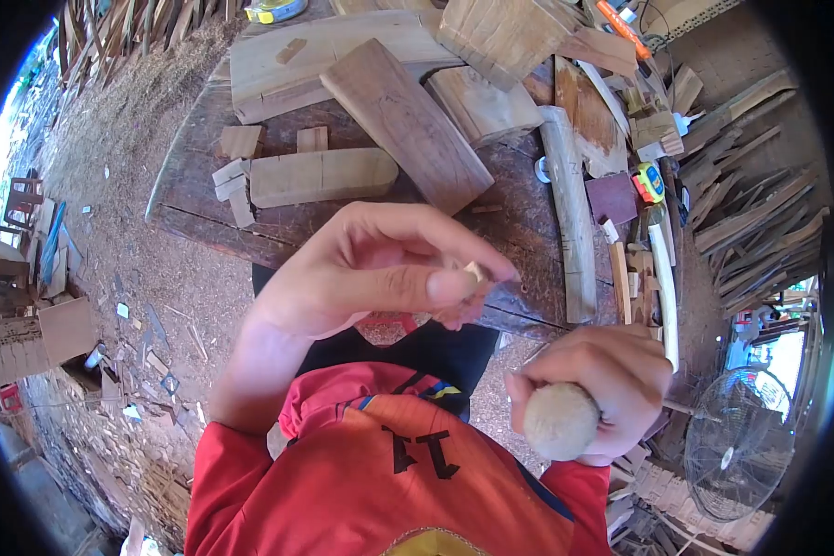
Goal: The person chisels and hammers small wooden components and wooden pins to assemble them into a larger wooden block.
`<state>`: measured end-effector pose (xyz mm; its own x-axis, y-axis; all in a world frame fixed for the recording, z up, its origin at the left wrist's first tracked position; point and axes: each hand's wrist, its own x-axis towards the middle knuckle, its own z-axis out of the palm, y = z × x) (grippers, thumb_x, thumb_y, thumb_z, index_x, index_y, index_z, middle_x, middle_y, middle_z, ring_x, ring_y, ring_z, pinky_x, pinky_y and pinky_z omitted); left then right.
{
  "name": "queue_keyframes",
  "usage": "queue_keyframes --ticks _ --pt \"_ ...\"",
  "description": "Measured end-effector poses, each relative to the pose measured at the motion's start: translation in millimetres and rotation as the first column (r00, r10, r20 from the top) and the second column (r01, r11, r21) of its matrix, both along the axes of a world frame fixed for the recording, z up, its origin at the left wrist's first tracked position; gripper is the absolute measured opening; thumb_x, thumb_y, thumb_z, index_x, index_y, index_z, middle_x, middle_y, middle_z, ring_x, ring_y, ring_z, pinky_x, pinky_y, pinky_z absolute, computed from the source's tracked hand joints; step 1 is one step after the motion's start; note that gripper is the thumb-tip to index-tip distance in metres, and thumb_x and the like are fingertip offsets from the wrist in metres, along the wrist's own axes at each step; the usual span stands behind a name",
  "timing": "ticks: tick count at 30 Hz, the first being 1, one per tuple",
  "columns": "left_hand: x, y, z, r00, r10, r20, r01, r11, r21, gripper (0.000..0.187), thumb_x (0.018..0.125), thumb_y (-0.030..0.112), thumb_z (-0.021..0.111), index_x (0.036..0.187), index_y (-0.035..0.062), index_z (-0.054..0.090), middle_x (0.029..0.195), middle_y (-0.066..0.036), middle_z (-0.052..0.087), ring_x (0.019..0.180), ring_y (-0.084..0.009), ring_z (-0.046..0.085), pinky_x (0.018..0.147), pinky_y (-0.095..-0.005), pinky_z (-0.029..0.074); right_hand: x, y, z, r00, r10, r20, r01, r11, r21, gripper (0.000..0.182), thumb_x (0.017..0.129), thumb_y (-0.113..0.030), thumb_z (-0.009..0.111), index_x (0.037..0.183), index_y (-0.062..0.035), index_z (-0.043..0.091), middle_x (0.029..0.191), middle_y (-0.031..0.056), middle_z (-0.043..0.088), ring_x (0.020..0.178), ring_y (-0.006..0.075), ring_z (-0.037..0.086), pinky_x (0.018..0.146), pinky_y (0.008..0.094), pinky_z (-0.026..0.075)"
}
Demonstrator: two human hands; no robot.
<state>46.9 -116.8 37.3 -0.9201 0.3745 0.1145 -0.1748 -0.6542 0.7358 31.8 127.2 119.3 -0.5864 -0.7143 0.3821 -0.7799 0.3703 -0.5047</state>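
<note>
The likeliest mishap lies with the small wood piece (473, 271), pinched between thumb and fingertips of the left hand (347, 278): with so little of it gripped, a slight roll of the thumb could send it down past the near edge of the workbench (181, 190), and among the chips and shavings on the floor (148, 139) it would probably be hard to find. It is held up in front of the person's body, close to that edge but not seen resting on it. The right hand (613, 375) is curled tightly around a round-ended object (562, 422), at the right side of the shirt (380, 454); if that fist swings carelessly toward the bench, the blunt end could knock the long curved wooden piece (570, 218) lying near it, or catch the other hand's fingertips. As for looks, the small piece is pale yellowish, with a cut-looking face toward the camera, though the fingers cover most of it and its full shape seems impossible to judge. The round-ended object shows a dull, greyish-beige, domed face, slightly mottled; the rest is hidden inside the fist.
</note>
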Motion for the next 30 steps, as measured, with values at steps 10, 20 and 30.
queue_keyframes --ticks 10,20,30 --pt "2.1 22.9 3.3 0.977 0.18 -0.115 -0.179 0.984 0.015 0.031 0.088 0.012 0.08 0.114 -0.003 0.072 0.111 -0.018 0.063 0.094 -0.0241 0.068 0.082 -0.0359 0.056 4.7 -18.3 7.5 0.939 -0.208 0.274 0.261 0.949 -0.176 0.019 0.067 -0.001 0.084 0.083 0.0005 0.074 0.08 0.012 0.074 0.071 0.0205 0.071 0.065 0.0308 0.054" --pt "5.1 28.8 6.7 0.949 0.199 -0.246 -0.21 0.978 -0.019 0.029 0.087 -0.006 0.076 0.116 -0.0038 0.076 0.114 -0.014 0.066 0.107 -0.02 0.066 0.096 -0.0333 0.051 1.1 -18.1 1.0 0.921 -0.21 0.328 0.292 0.929 -0.227 0.018 0.068 -0.005 0.083 0.079 0.0005 0.07 0.076 0.0107 0.07 0.065 0.0184 0.067 0.062 0.0287 0.05" --pt "1.6 26.9 5.2 0.737 0.287 -0.612 -0.555 0.773 -0.307 0.027 0.077 0.003 0.086 0.103 0.0001 0.079 0.101 -0.014 0.074 0.096 -0.0236 0.071 0.086 -0.035 0.055 3.8 -21.8 -5.6 0.906 -0.316 0.282 0.389 0.884 -0.258 0.013 0.066 -0.003 0.078 0.075 -0.0005 0.069 0.071 0.0072 0.067 0.061 0.0156 0.062 0.059 0.0284 0.047"
